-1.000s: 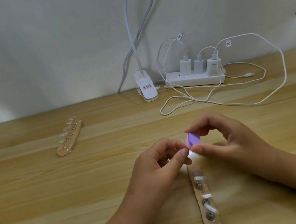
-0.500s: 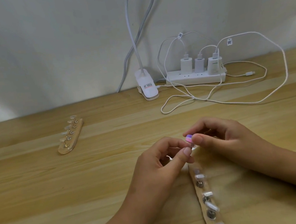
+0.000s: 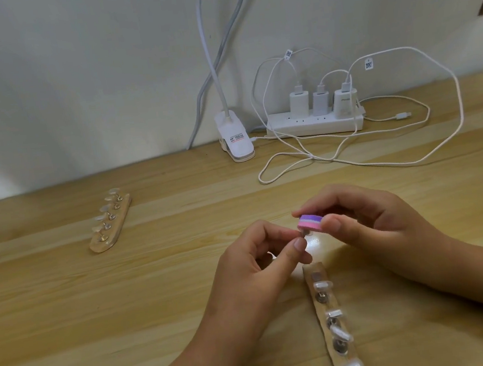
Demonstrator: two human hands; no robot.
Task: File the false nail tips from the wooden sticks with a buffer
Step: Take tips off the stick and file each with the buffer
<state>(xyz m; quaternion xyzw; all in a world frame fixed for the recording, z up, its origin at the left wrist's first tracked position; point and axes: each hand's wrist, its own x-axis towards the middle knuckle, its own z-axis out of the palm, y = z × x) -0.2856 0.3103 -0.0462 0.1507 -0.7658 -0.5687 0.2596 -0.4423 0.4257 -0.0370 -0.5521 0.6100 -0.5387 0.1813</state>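
My right hand (image 3: 366, 223) pinches a small pink and purple buffer (image 3: 310, 222) between thumb and fingers, held flat above the table. My left hand (image 3: 261, 267) pinches a clear false nail tip (image 3: 305, 233) on its little pin, right under the buffer and touching it. Just below my hands a wooden stick (image 3: 335, 325) lies on the table with several nail tips mounted on it; its top slot is bare. A second wooden stick (image 3: 110, 223) with several clear tips lies far to the left.
At the back by the wall stand a white power strip (image 3: 314, 124) with three chargers, loose white cables (image 3: 351, 159) looping over the table, and a white lamp clamp (image 3: 234, 141). The wooden table (image 3: 98, 302) runs wide on the left.
The buffer has turned from standing on edge to lying flat over the nail tip. Both hands stay close together in the same spot.
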